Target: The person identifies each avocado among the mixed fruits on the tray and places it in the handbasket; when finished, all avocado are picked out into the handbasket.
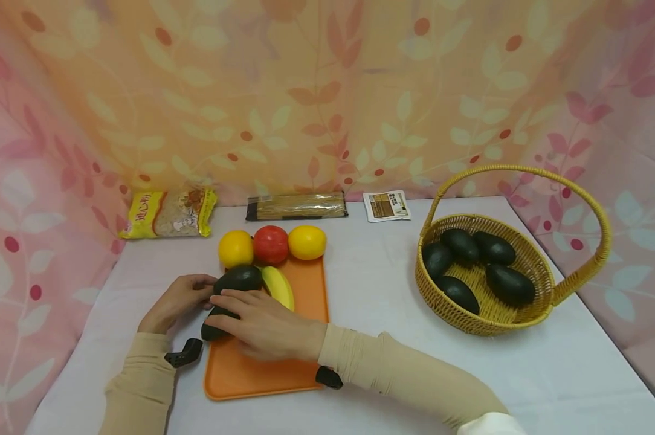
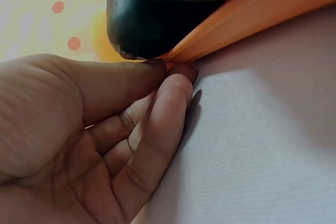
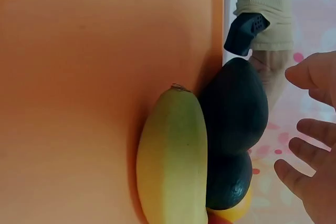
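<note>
My left hand (image 1: pixel 179 301) is at the left side of an orange tray (image 1: pixel 273 376). In the left wrist view its thumb and fingers pinch the tray's rim. Two dark avocados, an upper one (image 1: pixel 237 277) and a lower one (image 1: pixel 214 327), lie along that same side. Over the lower avocado reaches my right hand (image 1: pixel 267 323). Seen from the right wrist, its fingers (image 3: pixel 310 153) are spread and hold nothing, apart from the avocados. Beside them on the tray is a banana (image 1: pixel 280 287). A red fruit (image 1: pixel 271 244) sits between two yellow fruits at the tray's far end.
To the right stands a wicker basket (image 1: pixel 482 326) with a tall handle, holding several avocados. Along the back lie a yellow food bag (image 1: pixel 170 212), a pack of noodles (image 1: pixel 300 206) and a small white packet (image 1: pixel 387 206). Patterned curtains border the white tabletop.
</note>
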### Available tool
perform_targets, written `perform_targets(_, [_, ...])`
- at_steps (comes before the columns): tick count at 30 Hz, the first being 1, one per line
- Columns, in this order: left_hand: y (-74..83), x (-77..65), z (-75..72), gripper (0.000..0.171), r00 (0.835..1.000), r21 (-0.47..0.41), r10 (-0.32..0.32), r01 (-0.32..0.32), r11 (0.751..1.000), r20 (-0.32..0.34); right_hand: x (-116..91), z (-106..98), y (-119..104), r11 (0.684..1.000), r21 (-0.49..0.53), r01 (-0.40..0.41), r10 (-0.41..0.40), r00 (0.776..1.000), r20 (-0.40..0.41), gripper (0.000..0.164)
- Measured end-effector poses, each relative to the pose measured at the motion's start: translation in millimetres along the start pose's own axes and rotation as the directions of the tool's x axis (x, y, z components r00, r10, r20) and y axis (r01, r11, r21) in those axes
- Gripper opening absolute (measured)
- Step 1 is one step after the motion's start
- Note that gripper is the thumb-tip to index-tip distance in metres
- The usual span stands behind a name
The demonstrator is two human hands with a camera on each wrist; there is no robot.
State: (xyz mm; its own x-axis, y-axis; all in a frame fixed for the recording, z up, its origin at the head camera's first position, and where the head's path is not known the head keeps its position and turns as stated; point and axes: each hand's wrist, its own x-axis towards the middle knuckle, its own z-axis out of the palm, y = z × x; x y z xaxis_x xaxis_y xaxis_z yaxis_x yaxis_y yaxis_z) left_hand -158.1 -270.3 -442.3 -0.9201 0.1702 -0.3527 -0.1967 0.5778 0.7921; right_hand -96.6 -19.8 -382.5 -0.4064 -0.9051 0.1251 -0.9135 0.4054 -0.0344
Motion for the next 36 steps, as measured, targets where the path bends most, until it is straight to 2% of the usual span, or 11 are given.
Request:
perform_targets(6, [-0.5, 0.8, -0.3, 0.039, 1.000, 0.036, -0.012, 0.012, 0.999, -0.005, 10.5, 6.9, -0.9, 0.998, -0.064, 0.021, -0.019, 0.999, 0.034, 0.055])
perform_targets(10, [0.7, 0.0, 0.0, 0.038, 1.000, 0.079, 0.010, -0.009, 0.997, -0.018, 12.2, 11.2, -2.1, 0.995, -0.098, 0.024, -0.015, 0.996, 0.093, 0.056])
perform_targets(13, [1.0, 0.3, 0.5, 0.036, 0.999, 0.064, 0.033, -0.032, 0.997, -0.017, 11.4, 13.1, -2.3, 0.992, -0.120, 0.026, -0.012, 0.993, 0.116, 0.056])
perform_targets(21, [-2.2, 2.4, 1.5, 0.036, 1.000, -0.030, 0.028, -0.028, 0.999, 0.006, 10.3, 12.9, 0.8, 0.992, -0.126, 0.018, -0.016, 1.000, 0.017, 0.043])
perform_targets(24, [-2.7, 2.0, 1.6, 0.036, 1.000, -0.058, 0.025, -0.024, 0.998, 0.011, 10.6, 11.3, 3.7, 0.994, -0.112, 0.002, -0.001, 1.000, 0.007, 0.042])
perform_targets(36, [-3.1, 4.1, 0.6, 0.035, 1.000, -0.047, 0.011, -0.011, 0.999, 0.004, 7.7, 15.9, 12.3, 0.995, -0.098, -0.022, 0.021, 1.000, -0.010, 0.048])
